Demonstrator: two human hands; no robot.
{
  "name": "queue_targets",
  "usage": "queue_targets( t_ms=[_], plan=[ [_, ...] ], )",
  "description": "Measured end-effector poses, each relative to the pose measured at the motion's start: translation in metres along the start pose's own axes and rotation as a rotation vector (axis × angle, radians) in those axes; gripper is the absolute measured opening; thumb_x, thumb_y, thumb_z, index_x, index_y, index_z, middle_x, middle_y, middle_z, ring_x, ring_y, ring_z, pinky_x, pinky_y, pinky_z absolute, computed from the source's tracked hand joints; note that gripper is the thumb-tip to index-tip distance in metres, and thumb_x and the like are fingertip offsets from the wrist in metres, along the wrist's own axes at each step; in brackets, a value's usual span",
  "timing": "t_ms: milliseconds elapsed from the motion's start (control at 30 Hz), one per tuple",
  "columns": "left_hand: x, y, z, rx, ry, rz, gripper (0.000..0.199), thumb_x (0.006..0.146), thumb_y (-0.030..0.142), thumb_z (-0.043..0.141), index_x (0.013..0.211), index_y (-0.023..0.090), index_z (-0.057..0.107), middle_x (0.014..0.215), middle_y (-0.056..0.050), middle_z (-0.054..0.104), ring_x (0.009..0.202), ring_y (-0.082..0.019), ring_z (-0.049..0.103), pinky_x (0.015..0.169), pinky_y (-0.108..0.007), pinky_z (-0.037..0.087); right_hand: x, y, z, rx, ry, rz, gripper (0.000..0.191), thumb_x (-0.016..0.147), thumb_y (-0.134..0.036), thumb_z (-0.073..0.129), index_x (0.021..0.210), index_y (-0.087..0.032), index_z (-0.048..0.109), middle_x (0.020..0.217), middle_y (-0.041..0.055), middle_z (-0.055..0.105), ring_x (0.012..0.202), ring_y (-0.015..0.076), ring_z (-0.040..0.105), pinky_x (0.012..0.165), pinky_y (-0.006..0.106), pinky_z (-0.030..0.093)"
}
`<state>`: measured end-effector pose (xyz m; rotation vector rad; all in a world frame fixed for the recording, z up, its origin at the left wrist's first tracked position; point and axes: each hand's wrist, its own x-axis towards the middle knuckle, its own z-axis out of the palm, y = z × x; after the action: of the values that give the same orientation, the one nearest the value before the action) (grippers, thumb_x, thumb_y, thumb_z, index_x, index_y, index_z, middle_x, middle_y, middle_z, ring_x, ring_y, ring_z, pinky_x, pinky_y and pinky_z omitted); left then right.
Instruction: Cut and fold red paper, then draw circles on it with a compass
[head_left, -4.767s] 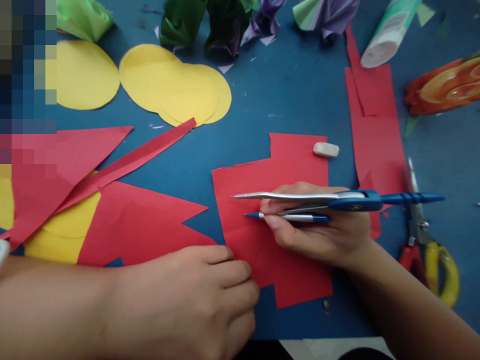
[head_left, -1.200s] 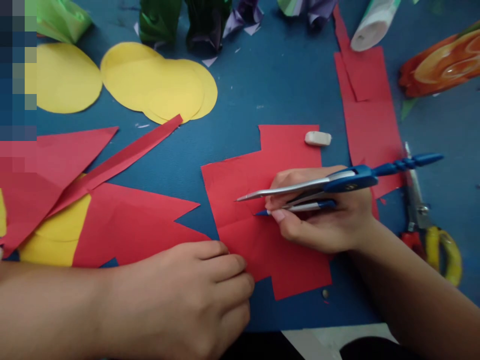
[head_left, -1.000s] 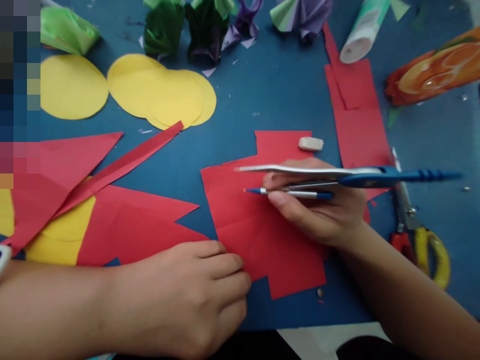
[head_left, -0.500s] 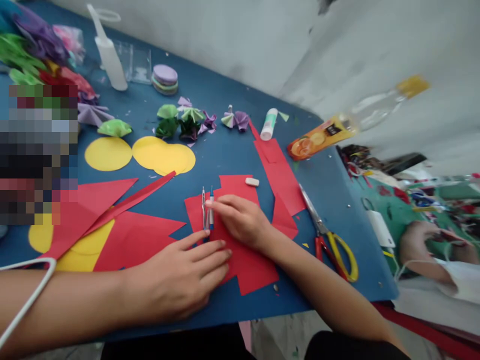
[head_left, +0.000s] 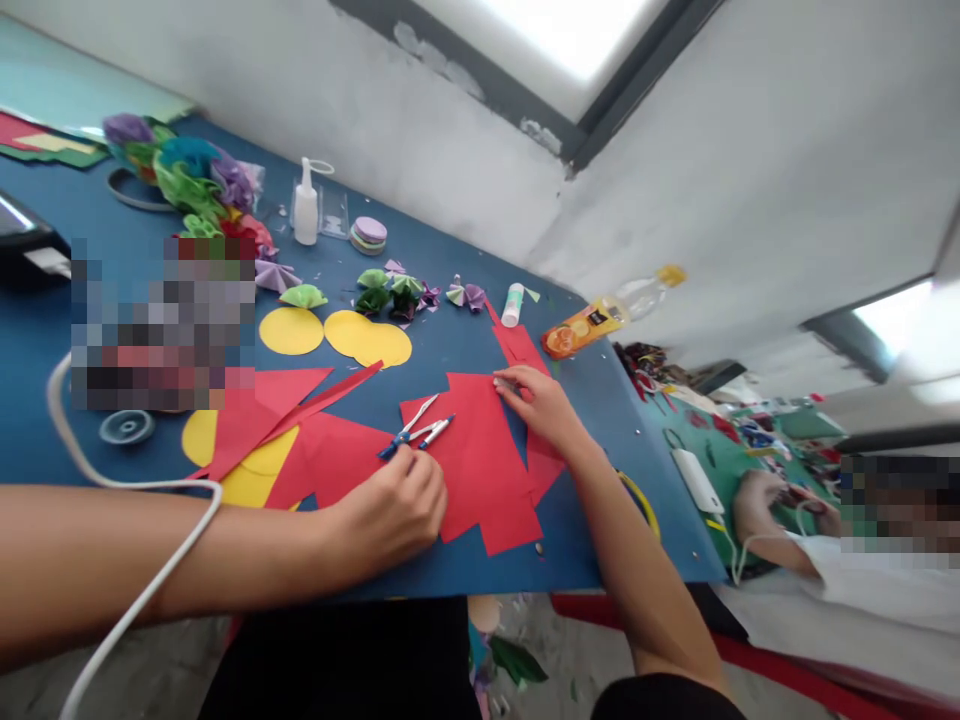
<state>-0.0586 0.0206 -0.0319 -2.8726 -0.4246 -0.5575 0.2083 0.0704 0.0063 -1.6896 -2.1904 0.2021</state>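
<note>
A large red paper cutout (head_left: pixel 480 450) lies on the blue table in front of me. My left hand (head_left: pixel 405 505) rests at its lower left edge, fingers curled against a drawing compass (head_left: pixel 411 436). The compass lies tilted over the paper with its legs spread; my fingers hide its contact with the hand. At the paper's upper right corner, my right hand (head_left: pixel 538 408) pinches a small white eraser (head_left: pixel 498 382), mostly covered by the fingertips. More red paper (head_left: pixel 352 455) and a yellow paper piece (head_left: pixel 255 485) lie left of my left hand.
Yellow circles (head_left: pixel 291 330) and folded paper flowers (head_left: pixel 401 290) lie farther back. A glue stick (head_left: pixel 513 305) and juice bottle (head_left: pixel 585 325) stand at the right. Scissors (head_left: pixel 641 505) are partly hidden behind my right arm. A white cable (head_left: pixel 150 590) crosses my left forearm. Another person's hands (head_left: pixel 765 510) are at the green table.
My right hand has moved from the compass to the eraser. The compass legs have spread, and it now slants to the right. My view has shifted, showing more wall and window.
</note>
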Motion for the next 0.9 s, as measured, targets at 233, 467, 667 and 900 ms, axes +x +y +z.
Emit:
queue_targets(
  t_ms=[233, 467, 667, 900],
  plan=[
    [-0.002, 0.007, 0.007, -0.314, -0.001, 0.092, 0.038, 0.090, 0.037, 0.048, 0.104, 0.005, 0.064, 0.109, -0.019, 0.066, 0.101, -0.026, 0.063, 0.088, -0.036, 0.048, -0.054, -0.077, 0.022, 0.099, 0.041, 0.028, 0.010, 0.084, -0.025, 0.059, 0.085, -0.019, 0.067, 0.085, 0.0060, 0.071, 0.079, 0.0183, 0.068, 0.074, 0.032, 0.057],
    [-0.003, 0.004, 0.007, -0.655, -0.057, 0.125, 0.050, 0.087, 0.045, 0.050, 0.113, 0.004, 0.061, 0.113, -0.017, 0.065, 0.108, -0.026, 0.060, 0.100, -0.036, 0.041, -0.055, -0.103, 0.049, 0.130, 0.114, 0.092, 0.010, 0.082, -0.021, 0.061, 0.083, -0.019, 0.071, 0.087, 0.0058, 0.071, 0.082, 0.0178, 0.068, 0.077, 0.032, 0.056],
    [-0.003, 0.004, 0.008, -0.711, -0.095, 0.091, 0.044, 0.088, 0.042, 0.049, 0.111, 0.006, 0.061, 0.115, -0.017, 0.064, 0.112, -0.028, 0.057, 0.105, -0.045, 0.034, -0.043, -0.112, 0.051, 0.111, 0.136, 0.120, 0.011, 0.081, -0.017, 0.060, 0.078, -0.017, 0.070, 0.080, 0.0060, 0.069, 0.075, 0.0175, 0.066, 0.071, 0.031, 0.054],
    [-0.002, 0.003, 0.007, -0.763, -0.121, 0.037, 0.040, 0.088, 0.040, 0.048, 0.111, 0.010, 0.061, 0.125, -0.016, 0.059, 0.120, -0.027, 0.051, 0.109, -0.053, 0.023, -0.041, -0.117, 0.050, 0.046, 0.149, 0.194, 0.013, 0.081, -0.017, 0.058, 0.074, -0.018, 0.069, 0.077, 0.0047, 0.068, 0.072, 0.0167, 0.065, 0.068, 0.029, 0.051]
  ],
)
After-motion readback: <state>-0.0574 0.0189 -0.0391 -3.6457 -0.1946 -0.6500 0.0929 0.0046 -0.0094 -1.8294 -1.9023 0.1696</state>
